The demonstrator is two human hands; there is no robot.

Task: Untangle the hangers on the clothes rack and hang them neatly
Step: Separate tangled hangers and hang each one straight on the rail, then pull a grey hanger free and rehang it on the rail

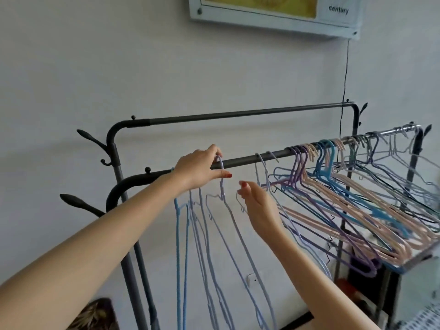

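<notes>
Now my left hand (199, 168) pinches a lilac hanger's hook (220, 166) on the near rail (247, 159), my right hand (258, 208) loose-fingered just right of it, holding nothing, tangled hangers (352, 186) bunched farther right.

Both forearms are bare, no sleeves in view; the 2 hands (202, 167) have red-painted nails.

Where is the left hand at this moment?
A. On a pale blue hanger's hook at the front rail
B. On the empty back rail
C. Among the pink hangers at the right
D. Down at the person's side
A: the left hand pinches the hook of a pale blue hanger on the front rail.
</notes>
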